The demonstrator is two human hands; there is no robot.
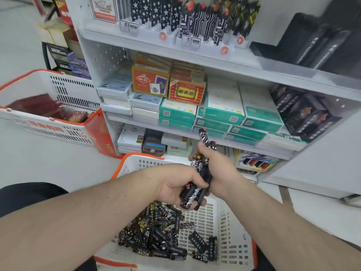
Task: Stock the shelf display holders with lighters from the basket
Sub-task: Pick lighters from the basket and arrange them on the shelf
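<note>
Both my hands, left [175,184] and right [218,169], gripped a bunch of lighters [199,173] at frame centre, above the basket [220,227].

Top shelf [136,41] is pretty packed: upright lighters [199,22] fill the front holders, black boxes [312,44] block the right end. Both hands [195,178] are bunched together over the near basket [220,214], whose right half is mostly bare mesh. A second basket [58,122] crowds the shelf's left side.
</note>
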